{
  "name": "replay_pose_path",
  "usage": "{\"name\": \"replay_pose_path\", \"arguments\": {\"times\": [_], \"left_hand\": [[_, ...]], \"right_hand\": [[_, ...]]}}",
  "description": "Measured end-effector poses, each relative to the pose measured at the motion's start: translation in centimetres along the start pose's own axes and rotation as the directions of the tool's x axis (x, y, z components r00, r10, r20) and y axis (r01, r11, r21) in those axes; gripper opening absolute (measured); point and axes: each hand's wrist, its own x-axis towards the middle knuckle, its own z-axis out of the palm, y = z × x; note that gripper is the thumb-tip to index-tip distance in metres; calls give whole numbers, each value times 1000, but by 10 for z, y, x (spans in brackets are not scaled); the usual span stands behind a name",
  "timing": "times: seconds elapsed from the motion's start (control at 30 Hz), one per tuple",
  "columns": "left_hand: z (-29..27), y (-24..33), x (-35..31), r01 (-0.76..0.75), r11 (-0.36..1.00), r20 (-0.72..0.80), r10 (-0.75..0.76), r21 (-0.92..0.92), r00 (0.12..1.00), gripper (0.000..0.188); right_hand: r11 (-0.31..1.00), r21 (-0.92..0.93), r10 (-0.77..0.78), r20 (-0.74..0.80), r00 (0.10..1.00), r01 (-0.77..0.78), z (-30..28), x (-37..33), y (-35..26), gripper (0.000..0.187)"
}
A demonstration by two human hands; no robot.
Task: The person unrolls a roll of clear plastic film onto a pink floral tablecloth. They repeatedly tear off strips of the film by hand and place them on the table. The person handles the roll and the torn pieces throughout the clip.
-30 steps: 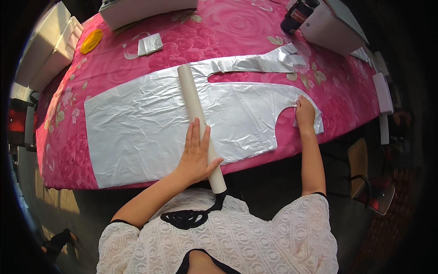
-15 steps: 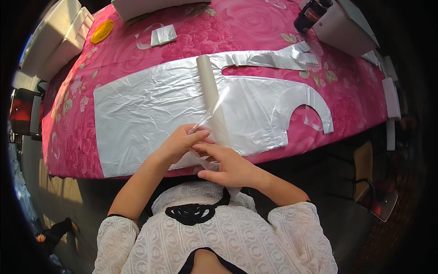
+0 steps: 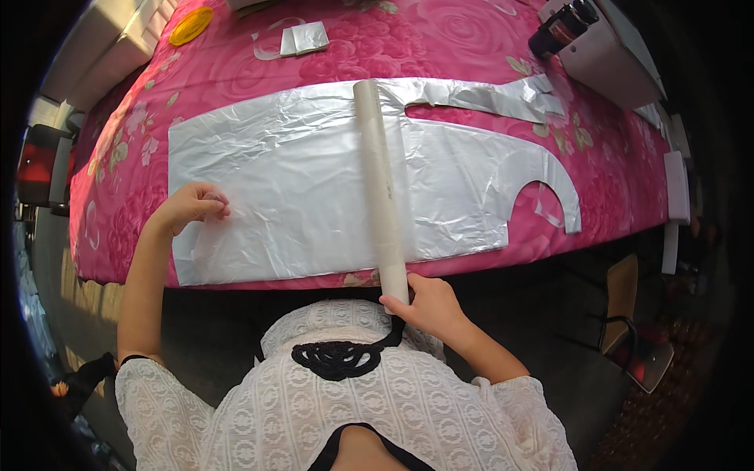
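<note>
A silvery apron-shaped sheet [image 3: 459,169] lies flat, with a curved loop at its right end. Across it rests a long, pale roll [image 3: 377,169] of clear plastic film. My right hand [image 3: 428,306] is wrapped round the near end of the roll, which sticks out past the table edge. To the left, my left hand [image 3: 196,206] pinches the edge of the thin clear film [image 3: 251,224], drawn out over the left part of the silvery sheet. The film is so transparent that its exact outline is hard to see.
The table has a pink rose-patterned cloth [image 3: 228,86]. A folded silver packet [image 3: 305,38] and a yellow oval object [image 3: 191,27] lie toward the back. White boxes [image 3: 613,67] stand at the back corners, a dark bottle [image 3: 561,30] beside the right one. A chair [image 3: 624,314] is at the right.
My hands have parted from the middle. The left has moved left, stretching film from the roll; the right has taken hold of the roll's near end, which now extends nearer to me.
</note>
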Motion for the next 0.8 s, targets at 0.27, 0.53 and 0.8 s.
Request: {"name": "replay_pose_path", "arguments": {"times": [0.27, 0.53, 0.8], "left_hand": [[-32, -33, -2, -45, 847, -197, 174, 529, 965, 22], [147, 60, -9, -569, 410, -160, 885, 713, 437, 43], [232, 50, 53, -625, 419, -65, 859, 658, 507, 69]], "right_hand": [[990, 124, 52, 65, 997, -60, -9, -2, 8, 38], [981, 182, 67, 41, 997, -74, -6, -4, 8, 38], [968, 231, 92, 30, 995, -96, -5, -5, 21, 36]]}}
